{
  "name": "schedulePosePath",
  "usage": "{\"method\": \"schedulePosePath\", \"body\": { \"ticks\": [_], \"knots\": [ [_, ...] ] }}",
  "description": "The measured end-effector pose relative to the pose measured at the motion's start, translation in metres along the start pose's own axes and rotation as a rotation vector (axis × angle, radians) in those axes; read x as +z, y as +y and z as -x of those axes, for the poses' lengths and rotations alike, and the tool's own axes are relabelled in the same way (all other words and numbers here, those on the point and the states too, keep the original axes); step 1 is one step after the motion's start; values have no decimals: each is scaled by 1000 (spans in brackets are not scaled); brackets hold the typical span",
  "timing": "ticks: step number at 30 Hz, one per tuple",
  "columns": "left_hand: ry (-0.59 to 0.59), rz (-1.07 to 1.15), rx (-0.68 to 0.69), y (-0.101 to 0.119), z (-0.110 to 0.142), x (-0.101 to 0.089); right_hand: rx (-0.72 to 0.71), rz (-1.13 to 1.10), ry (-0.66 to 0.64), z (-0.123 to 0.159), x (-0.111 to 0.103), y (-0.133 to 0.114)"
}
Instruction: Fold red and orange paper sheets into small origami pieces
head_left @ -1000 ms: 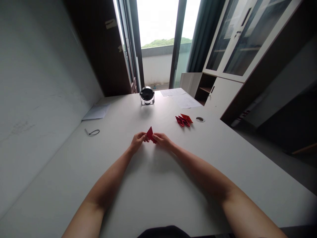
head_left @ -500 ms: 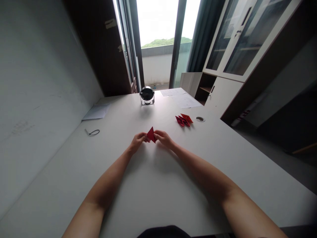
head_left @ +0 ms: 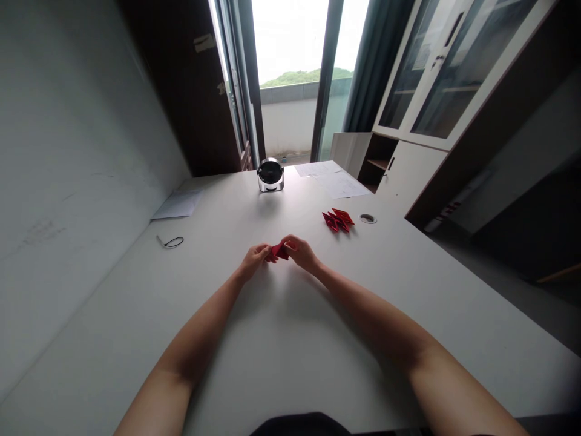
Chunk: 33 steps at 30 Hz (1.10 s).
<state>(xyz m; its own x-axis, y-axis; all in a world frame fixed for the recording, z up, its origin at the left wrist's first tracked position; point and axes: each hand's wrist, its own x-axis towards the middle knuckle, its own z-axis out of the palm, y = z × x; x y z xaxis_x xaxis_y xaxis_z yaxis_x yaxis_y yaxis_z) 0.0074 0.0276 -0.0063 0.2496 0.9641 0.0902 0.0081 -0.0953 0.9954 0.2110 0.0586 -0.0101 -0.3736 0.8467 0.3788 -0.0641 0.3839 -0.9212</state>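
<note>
Between my two hands is a small folded piece of red paper, held a little above the white table. My left hand pinches its left side, thumb on top. My right hand has its fingers closed on the paper's upper right part and covers some of it. A darker red flap shows below the right fingertips. To the right on the table lies a group of several folded red paper pieces, apart from both hands.
The white table bears a round black device on a metal stand, paper sheets at the back right, more papers and a black cable tie at left. A cable hole lies right of the red pieces.
The red paper's upright triangular shape has gone; it now looks bent over and lower. My right fingers have shifted up and over its top. My left hand has hardly moved.
</note>
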Motion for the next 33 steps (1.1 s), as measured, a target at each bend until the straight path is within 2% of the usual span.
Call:
{"method": "schedulePosePath", "body": {
  "ticks": [6,13,18,23,28,33],
  "knots": [
    [19,-11,21,-2,-1,0,-13,-2,-7,-2,-2,-3],
    [137,-21,71,-9,-4,-1,13,-22,-58,-1,0,-2],
    [205,-21,92,-10,-5,0,87,148,-166,-2,1,11],
    [182,-44,100,-12,-6,1,102,250,-125,-2,2,19],
    [164,-44,87,-15,-6,-1,71,310,-57,0,2,12],
    [154,-51,58,-12,-6,-1,43,280,-68,0,2,7]
  ]
}}
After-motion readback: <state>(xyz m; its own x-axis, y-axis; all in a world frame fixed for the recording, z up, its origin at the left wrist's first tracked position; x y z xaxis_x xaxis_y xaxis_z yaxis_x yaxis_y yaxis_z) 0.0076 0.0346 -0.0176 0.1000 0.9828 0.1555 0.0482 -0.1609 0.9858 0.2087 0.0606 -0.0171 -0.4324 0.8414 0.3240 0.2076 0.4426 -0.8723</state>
